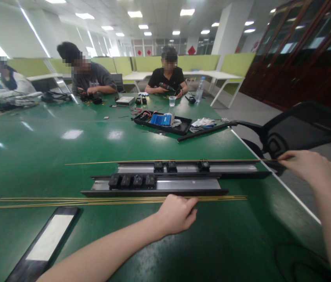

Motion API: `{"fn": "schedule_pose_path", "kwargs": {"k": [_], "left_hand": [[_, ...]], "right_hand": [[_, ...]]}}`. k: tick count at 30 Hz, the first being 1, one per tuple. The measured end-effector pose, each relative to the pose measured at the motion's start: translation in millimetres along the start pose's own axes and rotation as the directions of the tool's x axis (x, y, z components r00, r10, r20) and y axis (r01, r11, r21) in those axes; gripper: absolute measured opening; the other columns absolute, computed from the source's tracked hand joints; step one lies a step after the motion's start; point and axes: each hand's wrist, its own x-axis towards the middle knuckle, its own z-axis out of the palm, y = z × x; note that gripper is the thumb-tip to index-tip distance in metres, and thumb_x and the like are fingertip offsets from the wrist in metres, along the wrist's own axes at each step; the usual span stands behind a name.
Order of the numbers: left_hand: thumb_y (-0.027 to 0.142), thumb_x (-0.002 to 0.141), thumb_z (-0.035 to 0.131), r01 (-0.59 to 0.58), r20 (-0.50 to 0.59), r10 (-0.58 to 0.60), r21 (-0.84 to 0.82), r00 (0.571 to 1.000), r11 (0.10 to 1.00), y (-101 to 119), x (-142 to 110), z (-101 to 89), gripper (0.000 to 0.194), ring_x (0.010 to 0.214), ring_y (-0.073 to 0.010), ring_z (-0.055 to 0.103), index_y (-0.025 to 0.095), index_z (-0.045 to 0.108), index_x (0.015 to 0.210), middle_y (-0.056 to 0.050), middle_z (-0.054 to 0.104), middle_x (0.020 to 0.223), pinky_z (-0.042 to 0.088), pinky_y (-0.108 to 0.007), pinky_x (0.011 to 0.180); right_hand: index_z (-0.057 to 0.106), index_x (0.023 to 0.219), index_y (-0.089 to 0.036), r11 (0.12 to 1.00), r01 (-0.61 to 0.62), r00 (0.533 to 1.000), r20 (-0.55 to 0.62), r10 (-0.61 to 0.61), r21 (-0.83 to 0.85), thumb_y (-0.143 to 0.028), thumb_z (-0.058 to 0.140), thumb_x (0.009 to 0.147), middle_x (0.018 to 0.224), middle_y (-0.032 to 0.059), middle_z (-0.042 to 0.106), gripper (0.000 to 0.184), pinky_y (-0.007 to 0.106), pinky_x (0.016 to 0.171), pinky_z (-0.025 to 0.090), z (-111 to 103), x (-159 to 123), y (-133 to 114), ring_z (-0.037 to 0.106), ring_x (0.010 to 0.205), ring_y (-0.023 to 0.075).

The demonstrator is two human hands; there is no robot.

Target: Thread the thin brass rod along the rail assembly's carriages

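Right hand (pixel 309 166) out past the desk's right edge, fingers closed in a pinch on the end of a long thin gold-colored rod (pixel 94 162). From where I stand, the rod runs leftward from that pinch, along the far side of the back rail (pixel 232 168), its tip over the green desk (pixel 50 147).

Left hand (pixel 175 213) at the near side, fingers curled, right by a loose bundle of similar rods (pixel 94 201); can't tell if it grips one. Bundle lies on the desk in front of the front rail (pixel 189 184), roughly parallel to it.

Rails sit side by side. Front one: four black blocks (pixel 125 180) in a row toward its left end. Back one: three black blocks (pixel 171 166), two near each other, one apart to the right.

Phone (pixel 53 231) with a bright screen, near left, slanted. Farther off: black tray (pixel 181 127) with a blue pack (pixel 161 119) inside, gloves (pixel 203 123) beside it, clear cup (pixel 172 101), bottle (pixel 200 90). Three people seated across the far side. Black mesh chair (pixel 306 121) at right.
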Motion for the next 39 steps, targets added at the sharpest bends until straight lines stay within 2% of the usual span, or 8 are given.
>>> {"fn": "schedule_pose_path", "kwargs": {"k": [10, 14, 19, 24, 29, 35, 39], "left_hand": [[0.031, 0.097, 0.049, -0.007, -0.002, 0.007, -0.015, 1.0, 1.0, -1.1, 0.5, 1.1, 0.031, 0.076, -0.0234, 0.074, 0.02, 0.058, 0.125, -0.006, 0.076, 0.086, 0.056, -0.031, 0.067], [0.03, 0.097, 0.049, -0.002, 0.007, 0.002, -0.02, 1.0, 1.0, -0.9, 1.1, -1.3, 0.031, 0.076, -0.0239, 0.074, 0.02, 0.057, 0.125, -0.005, 0.076, 0.086, 0.056, -0.032, 0.066], [0.03, 0.097, 0.049, -0.008, 0.009, 0.008, -0.028, 1.0, 1.0, -1.2, 1.5, -1.0, 0.03, 0.076, -0.0245, 0.074, 0.02, 0.057, 0.124, -0.005, 0.076, 0.086, 0.056, -0.033, 0.066], [0.03, 0.097, 0.049, -0.005, 0.012, 0.005, -0.042, 1.0, 0.999, -1.9, 1.7, 2.3, 0.031, 0.075, -0.0234, 0.074, 0.02, 0.056, 0.126, -0.005, 0.076, 0.086, 0.055, -0.031, 0.066], [0.029, 0.095, 0.051, -0.01, 0.013, 0.01, -0.038, 1.0, 0.999, -2.2, 1.8, 3.7, 0.031, 0.075, -0.0231, 0.074, 0.02, 0.056, 0.125, -0.005, 0.075, 0.085, 0.056, -0.031, 0.066], [0.029, 0.096, 0.05, -0.007, 0.018, 0.007, -0.034, 1.0, 0.999, -2.5, 2.1, 4.8, 0.032, 0.073, -0.0242, 0.074, 0.019, 0.055, 0.126, -0.004, 0.075, 0.083, 0.056, -0.032, 0.064], [0.029, 0.096, 0.05, -0.006, 0.022, 0.007, -0.04, 1.0, 0.999, -2.4, 1.9, 4.9, 0.033, 0.074, -0.0231, 0.073, 0.019, 0.055, 0.127, -0.004, 0.075, 0.084, 0.055, -0.031, 0.065]], "right_hand": [[0.075, 0.11, -0.035, 0.998, -0.06, 0.998, 0.011, 0.06, -0.016, -0.06, 0.045, 0.083, 0.112, 0.0135, 0.073, 0.047, 0.043, 0.067, 0.046, -0.9, -1.9, 1.8, 0.066, 0.097, 0.0385], [0.073, 0.115, -0.036, 0.999, -0.054, 0.998, -0.015, 0.054, -0.003, -0.063, 0.043, 0.083, 0.117, 0.0129, 0.072, 0.051, 0.043, 0.067, 0.047, 0.5, -2.6, 2.8, 0.066, 0.098, 0.039], [0.075, 0.109, -0.034, 0.999, -0.048, 0.999, 0.004, 0.048, 0.011, -0.062, 0.045, 0.083, 0.114, 0.0137, 0.073, 0.049, 0.044, 0.063, 0.046, 4.2, -0.3, 5.6, 0.066, 0.094, 0.04], [0.075, 0.115, -0.035, 0.999, -0.03, 1.0, 0.005, 0.03, 0.03, -0.063, 0.045, 0.083, 0.115, 0.0139, 0.073, 0.051, 0.044, 0.064, 0.048, 8.1, 3.1, 9.5, 0.066, 0.096, 0.0406], [0.078, 0.109, -0.033, 0.995, -0.096, 0.995, 0.029, 0.095, 0.031, -0.062, 0.049, 0.081, 0.115, 0.0151, 0.074, 0.049, 0.045, 0.065, 0.048, 5.8, 4.5, 14.4, 0.067, 0.093, 0.0402], [0.077, 0.116, -0.033, 0.992, -0.125, 0.991, 0.05, 0.124, 0.031, -0.06, 0.048, 0.084, 0.121, 0.0161, 0.072, 0.052, 0.044, 0.067, 0.047, 4.3, 5.3, 18.0, 0.066, 0.097, 0.0395], [0.075, 0.123, -0.033, 0.987, -0.155, 0.988, 0.032, 0.154, 0.044, -0.061, 0.046, 0.086, 0.119, 0.0186, 0.072, 0.055, 0.042, 0.063, 0.044, 9.9, 8.3, 22.1, 0.066, 0.091, 0.038]]}}
